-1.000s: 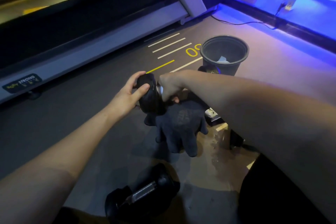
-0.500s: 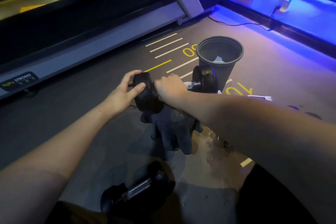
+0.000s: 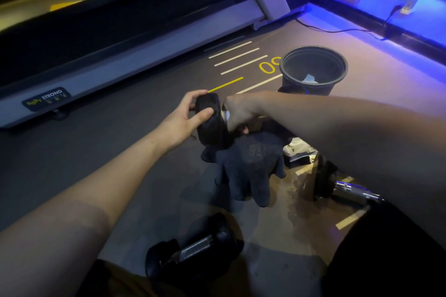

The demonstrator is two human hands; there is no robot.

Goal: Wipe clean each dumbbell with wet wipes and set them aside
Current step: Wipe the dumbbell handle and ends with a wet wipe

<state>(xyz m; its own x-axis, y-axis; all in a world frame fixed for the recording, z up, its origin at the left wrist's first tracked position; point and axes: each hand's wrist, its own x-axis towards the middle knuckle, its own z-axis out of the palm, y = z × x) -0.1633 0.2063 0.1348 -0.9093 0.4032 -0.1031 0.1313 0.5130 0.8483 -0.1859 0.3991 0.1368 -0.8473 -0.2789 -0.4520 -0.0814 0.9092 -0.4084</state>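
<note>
I hold a black dumbbell (image 3: 209, 125) above the floor. My left hand (image 3: 184, 119) grips its left head, thumb across the face. My right hand (image 3: 240, 113) is curled round the handle just beside that head, with a white wet wipe (image 3: 226, 116) showing at the edge of the fist. My right forearm hides the far head. A second dumbbell (image 3: 193, 252) lies on the floor near my knees. A third dumbbell (image 3: 324, 182) with a chrome handle lies to the right, partly under my right arm.
A dark pair of gloves (image 3: 248, 169) lies on the floor under the held dumbbell. A black bin (image 3: 313, 55) with a white scrap inside stands behind. A white pack (image 3: 300, 148) sits beside the gloves. A treadmill base (image 3: 125, 65) runs along the left, and a cable (image 3: 337, 30) crosses the floor.
My right forearm has come back over the dumbbell's far head, which showed by the bin half a second ago. The left hand keeps its grip on the near head.
</note>
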